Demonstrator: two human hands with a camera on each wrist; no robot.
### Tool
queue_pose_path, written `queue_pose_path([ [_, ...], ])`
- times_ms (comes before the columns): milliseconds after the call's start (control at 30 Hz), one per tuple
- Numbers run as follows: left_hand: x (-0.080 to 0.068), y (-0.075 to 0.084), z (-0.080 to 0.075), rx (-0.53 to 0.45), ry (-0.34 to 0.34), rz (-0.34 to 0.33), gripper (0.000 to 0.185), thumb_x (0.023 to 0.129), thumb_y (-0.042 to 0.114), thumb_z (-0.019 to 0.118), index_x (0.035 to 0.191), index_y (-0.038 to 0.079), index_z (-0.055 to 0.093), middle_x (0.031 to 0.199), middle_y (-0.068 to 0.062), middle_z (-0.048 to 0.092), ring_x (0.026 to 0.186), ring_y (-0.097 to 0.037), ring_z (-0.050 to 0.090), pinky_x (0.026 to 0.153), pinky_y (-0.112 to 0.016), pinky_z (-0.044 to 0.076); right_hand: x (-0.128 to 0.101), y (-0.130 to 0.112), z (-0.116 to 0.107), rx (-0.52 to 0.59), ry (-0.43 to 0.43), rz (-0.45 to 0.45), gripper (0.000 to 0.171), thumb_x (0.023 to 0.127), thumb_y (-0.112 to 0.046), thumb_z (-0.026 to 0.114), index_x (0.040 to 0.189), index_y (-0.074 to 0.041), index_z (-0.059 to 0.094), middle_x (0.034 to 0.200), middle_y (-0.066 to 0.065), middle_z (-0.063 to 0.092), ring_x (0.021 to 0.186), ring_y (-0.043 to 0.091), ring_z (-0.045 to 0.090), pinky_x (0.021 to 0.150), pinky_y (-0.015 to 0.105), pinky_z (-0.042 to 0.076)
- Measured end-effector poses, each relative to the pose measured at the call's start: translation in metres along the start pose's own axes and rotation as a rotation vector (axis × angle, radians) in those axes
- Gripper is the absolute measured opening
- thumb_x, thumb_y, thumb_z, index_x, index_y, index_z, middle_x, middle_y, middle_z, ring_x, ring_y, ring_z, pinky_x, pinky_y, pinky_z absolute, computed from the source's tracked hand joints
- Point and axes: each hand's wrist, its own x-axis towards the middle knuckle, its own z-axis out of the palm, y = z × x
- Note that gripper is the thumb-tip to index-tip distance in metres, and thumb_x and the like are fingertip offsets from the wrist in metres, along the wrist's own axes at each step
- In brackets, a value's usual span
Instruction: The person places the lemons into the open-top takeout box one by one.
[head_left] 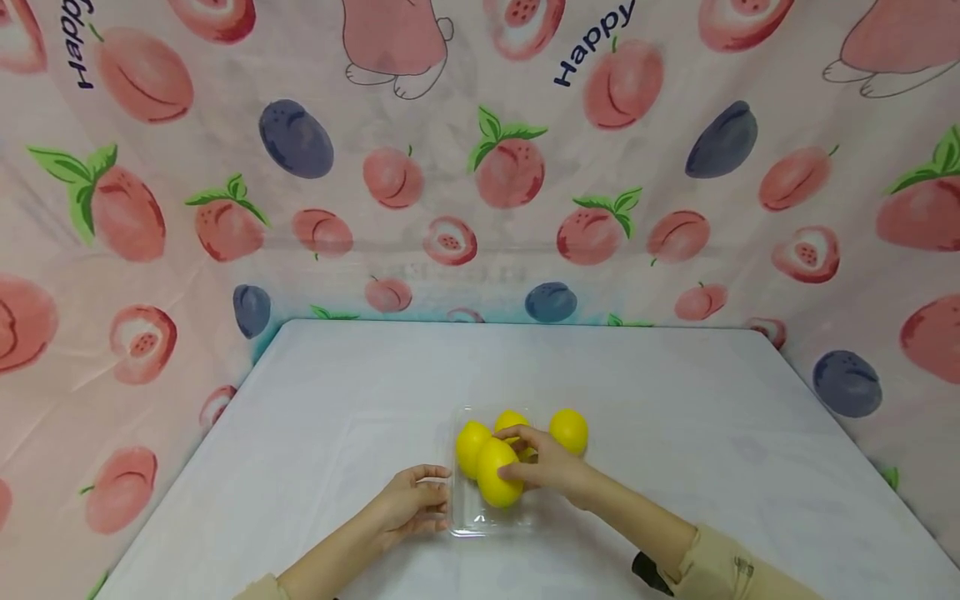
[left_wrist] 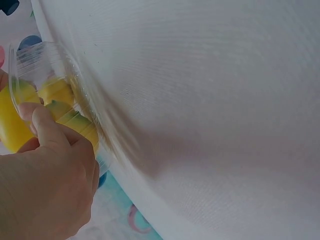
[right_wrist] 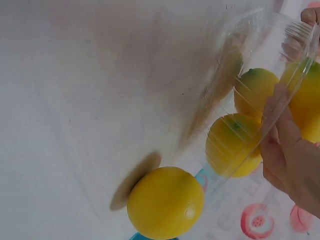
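Observation:
My right hand (head_left: pixel 551 462) grips a yellow lemon (head_left: pixel 498 479) over a clear plastic container (head_left: pixel 468 527), thumb on its near side and fingers behind it. Two more lemons sit in the container: one at the left (head_left: pixel 472 446) and one at the back (head_left: pixel 511 419), partly covered by my right fingers. Beside the container's left wall is my left hand (head_left: pixel 412 504), its fingers loosely bent with the tips against the outside near the rim. In the left wrist view, the left hand (left_wrist: pixel 55 165) hides part of the wall and the fruit.
Outside the container, a single lemon (head_left: pixel 568 431) lies on the white tablecloth (head_left: pixel 375 375), just right of the back corner. A fruit-printed cloth (head_left: pixel 450 192) hangs behind and along both sides of the table. A dark band (head_left: pixel 649 573) shows at the right sleeve.

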Motion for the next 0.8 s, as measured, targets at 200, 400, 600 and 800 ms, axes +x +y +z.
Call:
queue_pose_path([
  [200, 0.0, 0.0, 0.0, -0.007, -0.009, 0.007, 0.034, 0.092, 0.001, 0.053, 0.124, -0.004, 0.042, 0.08, 0.004, 0.054, 0.072, -0.009, 0.054, 0.064, -0.021, 0.057, 0.001, 0.001, 0.01, -0.105, 0.07, -0.093, 0.051, 0.082, -0.015, 0.071, 0.127, -0.003, 0.051, 0.11, 0.015, 0.056, 0.088, 0.019, 0.051, 0.075, 0.026, 0.05],
  [400, -0.002, 0.002, 0.0, 0.007, -0.004, 0.002, 0.035, 0.092, 0.002, 0.054, 0.124, -0.004, 0.042, 0.081, 0.003, 0.055, 0.072, -0.009, 0.055, 0.065, -0.022, 0.057, 0.002, 0.002, 0.024, -0.171, 0.104, -0.121, 0.051, 0.079, -0.017, 0.075, 0.123, -0.003, 0.054, 0.105, 0.012, 0.058, 0.088, 0.018, 0.054, 0.076, 0.028, 0.052],
  [600, -0.001, 0.0, 0.0, -0.002, -0.002, -0.002, 0.034, 0.091, 0.003, 0.055, 0.123, -0.002, 0.044, 0.081, 0.003, 0.054, 0.072, -0.01, 0.055, 0.065, -0.022, 0.058, 0.004, 0.007, 0.035, -0.2, 0.051, -0.19, 0.05, 0.079, -0.017, 0.076, 0.118, 0.002, 0.051, 0.104, 0.012, 0.056, 0.086, 0.019, 0.052, 0.072, 0.023, 0.05],
  [800, 0.001, 0.0, 0.0, -0.006, -0.002, -0.002, 0.034, 0.091, 0.003, 0.055, 0.123, -0.002, 0.043, 0.081, 0.002, 0.054, 0.072, -0.01, 0.055, 0.066, -0.022, 0.058, 0.006, 0.01, 0.039, -0.248, 0.046, -0.238, 0.047, 0.079, -0.016, 0.076, 0.115, 0.002, 0.051, 0.105, 0.011, 0.056, 0.091, 0.021, 0.052, 0.074, 0.034, 0.054],
])
